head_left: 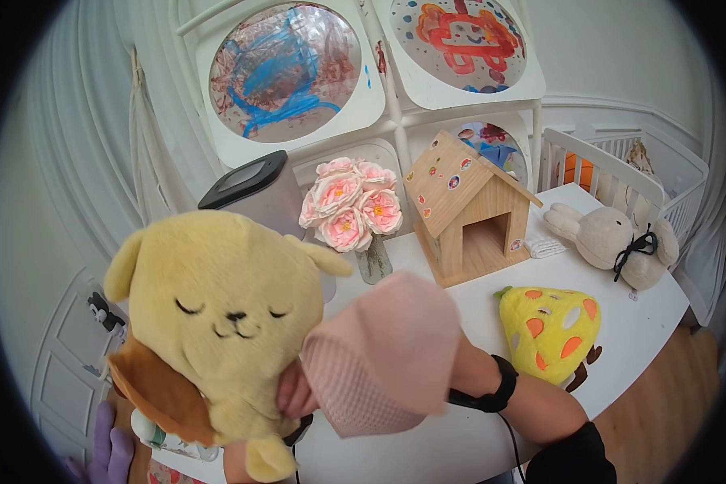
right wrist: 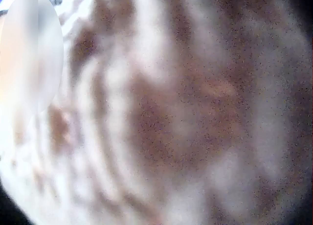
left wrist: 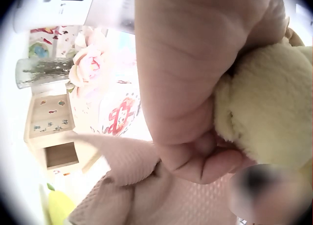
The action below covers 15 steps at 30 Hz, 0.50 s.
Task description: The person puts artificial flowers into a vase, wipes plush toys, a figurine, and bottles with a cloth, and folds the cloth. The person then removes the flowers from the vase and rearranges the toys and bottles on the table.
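A large pale-yellow plush dog (head_left: pixel 226 315) with closed eyes and floppy ears is held up at the left of the head view. My left hand (head_left: pixel 293 393) grips it low on its side, and in the left wrist view curled fingers (left wrist: pixel 195 161) press into the yellow fur (left wrist: pixel 269 102). A pink waffle-textured cloth (head_left: pixel 387 355) hangs raised beside the plush, draped over my right hand. Only the right wrist (head_left: pixel 474 367) with its black strap shows; the fingers are hidden by the cloth. Blurred, striped folds fill the right wrist view.
On the white table (head_left: pixel 460 436) stand a wooden house (head_left: pixel 468 210), pink flowers (head_left: pixel 351 202) in a glass vase (head_left: pixel 373 262) and a grey bin with a black lid (head_left: pixel 246 181). A yellow spotted plush (head_left: pixel 548 331) and a white plush rabbit (head_left: pixel 613 238) lie at the right.
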{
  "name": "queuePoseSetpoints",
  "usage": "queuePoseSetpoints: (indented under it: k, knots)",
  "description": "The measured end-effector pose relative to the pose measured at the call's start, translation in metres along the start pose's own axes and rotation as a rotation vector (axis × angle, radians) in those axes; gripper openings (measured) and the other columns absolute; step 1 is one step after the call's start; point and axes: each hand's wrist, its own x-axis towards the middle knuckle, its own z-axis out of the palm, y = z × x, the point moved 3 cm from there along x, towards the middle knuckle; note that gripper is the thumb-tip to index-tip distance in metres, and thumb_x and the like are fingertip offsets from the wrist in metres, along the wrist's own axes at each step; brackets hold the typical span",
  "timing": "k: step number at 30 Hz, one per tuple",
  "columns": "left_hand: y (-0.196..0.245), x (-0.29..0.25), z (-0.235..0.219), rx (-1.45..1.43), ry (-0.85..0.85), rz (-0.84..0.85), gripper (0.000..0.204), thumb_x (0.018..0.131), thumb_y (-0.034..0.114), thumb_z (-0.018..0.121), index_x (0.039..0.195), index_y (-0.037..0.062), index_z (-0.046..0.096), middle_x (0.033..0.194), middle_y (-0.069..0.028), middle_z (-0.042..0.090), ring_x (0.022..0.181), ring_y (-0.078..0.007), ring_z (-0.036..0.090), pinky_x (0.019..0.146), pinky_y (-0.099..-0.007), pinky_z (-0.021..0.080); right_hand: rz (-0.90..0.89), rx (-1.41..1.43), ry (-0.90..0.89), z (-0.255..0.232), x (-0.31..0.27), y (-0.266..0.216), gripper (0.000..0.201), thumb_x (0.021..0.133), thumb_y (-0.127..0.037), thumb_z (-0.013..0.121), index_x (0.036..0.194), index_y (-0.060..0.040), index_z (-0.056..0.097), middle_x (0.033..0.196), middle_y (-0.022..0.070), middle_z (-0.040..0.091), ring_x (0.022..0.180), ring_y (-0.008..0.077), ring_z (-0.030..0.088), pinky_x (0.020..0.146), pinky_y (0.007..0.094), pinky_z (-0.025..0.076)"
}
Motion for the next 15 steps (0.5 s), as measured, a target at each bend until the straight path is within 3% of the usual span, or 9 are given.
queuePoseSetpoints:
  k: [1,4,6,10,11,12,13,14,15]
  knots:
    - [-0.003,-0.028,-0.021,-0.008,-0.015,0.002,0.051,0.089,0.057,0.060,0.088,0.0059,0.064,0.062,-0.0040,0.060,0.056,-0.0198,0.052,0.055,-0.0308,0.037,0.079,-0.113,-0.113,0.002,0.005,-0.019,0.040,0.093,-0.023,0.067,0.128,-0.0034,0.058,0.122,0.0123,0.063,0.110,0.0226,0.060,0.097,0.0345,0.047]
    - [-0.003,-0.023,-0.029,0.010,-0.214,-0.054,0.041,0.092,0.047,0.064,0.082,0.0072,0.066,0.060,-0.0047,0.060,0.057,-0.0179,0.052,0.054,-0.0314,0.033,0.309,-0.464,-0.448,0.007,0.015,-0.052,0.037,0.089,-0.031,0.071,0.117,-0.0068,0.065,0.111,0.0138,0.066,0.103,0.0278,0.063,0.091,0.0363,0.049]
    - [-0.007,-0.023,-0.028,0.055,-0.200,-0.044,0.037,0.090,0.046,0.066,0.083,0.0097,0.067,0.061,-0.0034,0.061,0.058,-0.0176,0.053,0.058,-0.0321,0.032,0.158,-0.717,-0.432,0.009,-0.012,-0.008,0.038,0.087,-0.036,0.071,0.112,-0.0076,0.065,0.105,0.0144,0.066,0.100,0.0304,0.063,0.087,0.0372,0.049]
    - [-0.013,-0.017,-0.019,0.040,-0.144,-0.125,0.040,0.092,0.047,0.063,0.081,0.0093,0.066,0.058,-0.0024,0.058,0.057,-0.0177,0.051,0.060,-0.0325,0.031,0.189,-0.723,-0.418,-0.007,-0.002,-0.014,0.038,0.087,-0.033,0.072,0.113,-0.0057,0.064,0.112,0.0162,0.065,0.106,0.0335,0.062,0.090,0.0402,0.049]
    - [-0.017,-0.020,-0.015,0.030,-0.148,-0.118,0.040,0.092,0.047,0.063,0.081,0.0093,0.066,0.058,-0.0024,0.058,0.057,-0.0177,0.051,0.060,-0.0325,0.031,0.161,-0.502,-0.267,-0.016,0.003,-0.028,0.042,0.088,-0.032,0.072,0.118,-0.0048,0.062,0.115,0.0156,0.065,0.109,0.0320,0.062,0.091,0.0412,0.049]
    - [-0.021,-0.024,-0.013,-0.034,-0.008,-0.096,0.044,0.094,0.052,0.058,0.090,0.0084,0.066,0.065,-0.0031,0.060,0.059,-0.0177,0.052,0.061,-0.0320,0.031,0.132,-0.282,-0.112,-0.023,0.006,-0.038,0.046,0.089,-0.031,0.073,0.124,-0.0040,0.060,0.118,0.0149,0.064,0.112,0.0306,0.061,0.093,0.0422,0.049]
    - [-0.023,-0.027,-0.009,-0.098,0.132,-0.077,0.050,0.096,0.056,0.052,0.099,0.0076,0.066,0.071,-0.0037,0.063,0.061,-0.0178,0.052,0.061,-0.0315,0.032,0.142,-0.289,-0.113,-0.024,0.006,-0.040,0.046,0.089,-0.031,0.073,0.124,-0.0040,0.060,0.118,0.0149,0.064,0.112,0.0306,0.061,0.093,0.0422,0.049]
    - [-0.023,-0.016,0.009,-0.109,0.127,-0.076,0.050,0.096,0.056,0.052,0.099,0.0076,0.066,0.071,-0.0037,0.063,0.061,-0.0178,0.052,0.061,-0.0315,0.032,0.043,-0.020,-0.123,-0.022,0.006,-0.045,0.055,0.090,-0.031,0.073,0.133,-0.0043,0.052,0.121,0.0133,0.062,0.112,0.0282,0.062,0.091,0.0413,0.052]
    - [-0.019,0.007,0.036,-0.056,0.224,0.005,0.051,0.097,0.057,0.049,0.115,0.0093,0.057,0.091,-0.0043,0.060,0.070,-0.0187,0.055,0.068,-0.0317,0.038,-0.058,0.251,-0.129,-0.021,0.007,-0.050,0.066,0.091,-0.032,0.073,0.143,-0.0046,0.043,0.123,0.0118,0.061,0.112,0.0258,0.063,0.088,0.0405,0.054]
